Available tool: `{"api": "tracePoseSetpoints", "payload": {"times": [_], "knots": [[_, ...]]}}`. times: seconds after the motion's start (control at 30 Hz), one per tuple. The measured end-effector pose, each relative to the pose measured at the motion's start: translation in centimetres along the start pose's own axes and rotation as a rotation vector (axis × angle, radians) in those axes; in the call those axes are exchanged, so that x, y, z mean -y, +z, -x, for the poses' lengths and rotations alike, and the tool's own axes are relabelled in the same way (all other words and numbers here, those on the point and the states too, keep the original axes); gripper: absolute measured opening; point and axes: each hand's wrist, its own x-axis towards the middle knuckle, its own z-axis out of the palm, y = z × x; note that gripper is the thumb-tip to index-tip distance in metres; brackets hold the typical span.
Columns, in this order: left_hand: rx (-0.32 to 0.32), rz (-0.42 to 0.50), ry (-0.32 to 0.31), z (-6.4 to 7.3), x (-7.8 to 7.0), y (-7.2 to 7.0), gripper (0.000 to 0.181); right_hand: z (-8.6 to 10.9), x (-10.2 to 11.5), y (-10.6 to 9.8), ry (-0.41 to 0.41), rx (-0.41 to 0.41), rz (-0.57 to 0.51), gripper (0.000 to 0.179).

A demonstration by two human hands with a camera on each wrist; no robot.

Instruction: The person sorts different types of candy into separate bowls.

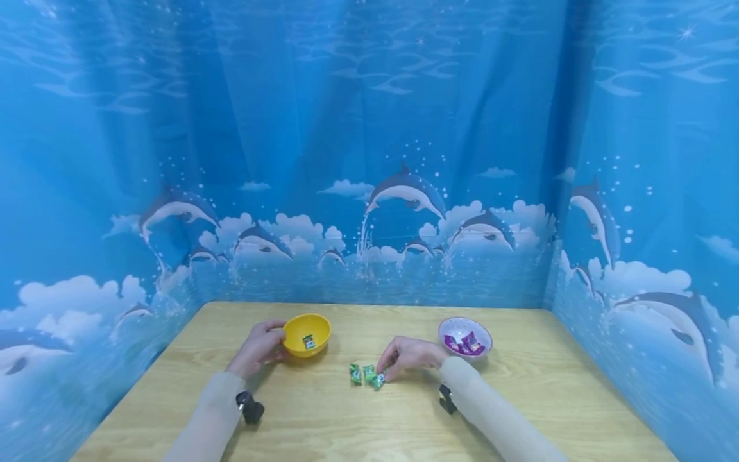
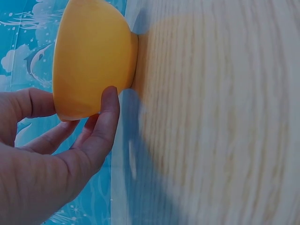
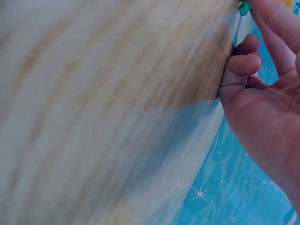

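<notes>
My left hand grips the left side of a yellow bowl. In the left wrist view its thumb is at the rim and the fingers press the outer wall of the bowl. One small green wrapped candy lies inside. To the right, my right hand pinches a green wrapped candy at the table. Two more green candies lie just left of it, one at the far left and one in the middle. The right wrist view shows only a bit of green wrapper by the fingertips.
A white bowl with a purple rim stands behind my right forearm. It holds several purple wrapped candies. Everything rests on a light wooden table, with blue dolphin-print curtains around its back and sides.
</notes>
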Motion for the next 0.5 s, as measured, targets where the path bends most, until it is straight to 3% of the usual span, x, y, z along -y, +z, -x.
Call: {"api": "tracePoseSetpoints", "payload": {"times": [0.5], "knots": [[-0.002,0.002,0.003,-0.18,0.14,-0.18,0.052,0.01,0.05,0.04,-0.013,0.003,0.089,0.016]]}}
